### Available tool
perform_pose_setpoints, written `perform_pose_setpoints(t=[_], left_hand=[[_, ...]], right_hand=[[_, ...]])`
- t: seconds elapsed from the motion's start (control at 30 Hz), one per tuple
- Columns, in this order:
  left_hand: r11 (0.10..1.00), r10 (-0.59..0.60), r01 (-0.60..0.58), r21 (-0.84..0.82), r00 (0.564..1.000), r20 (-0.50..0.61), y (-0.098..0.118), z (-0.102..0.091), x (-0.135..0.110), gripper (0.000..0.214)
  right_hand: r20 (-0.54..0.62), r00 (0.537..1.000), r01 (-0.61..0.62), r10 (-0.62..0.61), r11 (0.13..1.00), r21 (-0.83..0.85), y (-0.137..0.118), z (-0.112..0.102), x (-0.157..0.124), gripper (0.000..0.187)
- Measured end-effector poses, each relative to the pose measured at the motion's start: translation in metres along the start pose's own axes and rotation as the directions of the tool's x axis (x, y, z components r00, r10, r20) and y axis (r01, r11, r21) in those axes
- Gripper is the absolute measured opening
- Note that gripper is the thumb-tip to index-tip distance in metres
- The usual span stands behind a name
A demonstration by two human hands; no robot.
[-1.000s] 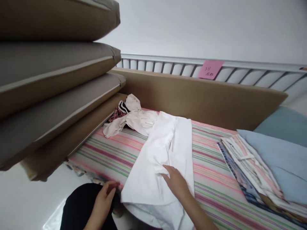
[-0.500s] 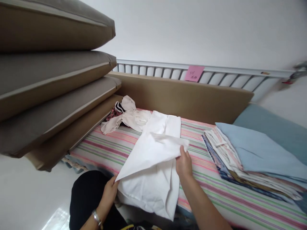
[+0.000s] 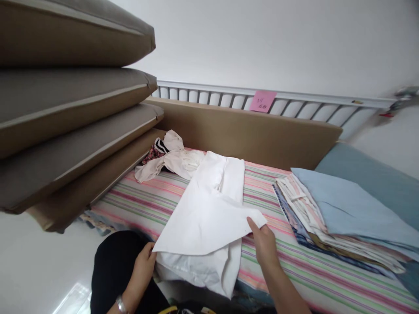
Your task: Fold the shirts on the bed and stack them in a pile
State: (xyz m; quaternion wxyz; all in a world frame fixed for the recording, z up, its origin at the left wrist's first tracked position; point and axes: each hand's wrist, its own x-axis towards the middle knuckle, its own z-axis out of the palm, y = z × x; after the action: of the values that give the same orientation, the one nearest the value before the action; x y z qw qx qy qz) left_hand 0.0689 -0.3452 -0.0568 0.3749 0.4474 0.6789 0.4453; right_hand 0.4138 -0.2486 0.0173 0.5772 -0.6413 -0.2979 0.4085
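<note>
A white garment or cloth (image 3: 199,218), partly folded lengthwise, lies across the striped bed cover (image 3: 144,198) and hangs over its near edge. I cannot make out what kind of garment it is. My left hand (image 3: 145,259) pinches the upper layer's near-left corner. On the other side my right hand (image 3: 262,237) grips that layer's right corner between thumb and fingers, so the layer spans between both hands. Beneath it, the lower layer droops off the edge. At the far end, a crumpled cream garment (image 3: 175,161) lies beside the white cloth.
Large brown-grey cushions (image 3: 75,93) are stacked at the left. A stack of folded clothes (image 3: 353,205) lies at the right, light blue on top. Behind the bed stand a brown cushion panel (image 3: 248,133) and a white radiator (image 3: 212,98) bearing a pink note (image 3: 262,101).
My right hand has drawn its corner right and toward me, and the upper layer is now flatter and wider. My left hand has shifted slightly left, still holding its corner.
</note>
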Motion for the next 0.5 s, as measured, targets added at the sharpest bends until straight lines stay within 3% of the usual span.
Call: perform_pose_setpoints(t=[0.07,0.17,0.23,0.37,0.43,0.5], left_hand=[[0.999,-0.033,0.032,-0.027,0.999,-0.017,0.005,0.001,-0.005,0.030],[0.997,-0.037,0.035,-0.061,0.999,-0.029,0.010,0.002,-0.008,0.030],[0.997,-0.051,0.050,-0.054,0.999,-0.017,0.007,0.002,-0.006,0.029],[0.975,-0.224,0.224,0.001,0.974,0.045,-0.009,0.000,0.000,0.029],[0.986,-0.161,0.161,0.052,0.987,0.002,-0.010,-0.002,0.000,0.034],[0.989,0.062,-0.051,0.141,0.996,-0.071,-0.002,-0.001,-0.002,0.042]], right_hand=[[-0.009,0.997,-0.079,0.079,0.992,-0.095,0.004,-0.007,0.001,0.032],[-0.036,0.969,-0.245,0.243,0.966,-0.080,0.015,-0.014,0.003,0.031],[-0.025,0.963,-0.270,0.269,0.961,-0.068,0.021,-0.018,0.004,0.033],[-0.003,0.952,-0.304,0.305,0.952,-0.039,0.023,-0.024,0.000,0.035],[-0.010,0.955,-0.298,0.298,0.955,-0.013,0.021,-0.026,-0.005,0.035],[0.002,0.961,-0.275,0.275,0.961,0.002,0.017,-0.026,-0.010,0.035]])
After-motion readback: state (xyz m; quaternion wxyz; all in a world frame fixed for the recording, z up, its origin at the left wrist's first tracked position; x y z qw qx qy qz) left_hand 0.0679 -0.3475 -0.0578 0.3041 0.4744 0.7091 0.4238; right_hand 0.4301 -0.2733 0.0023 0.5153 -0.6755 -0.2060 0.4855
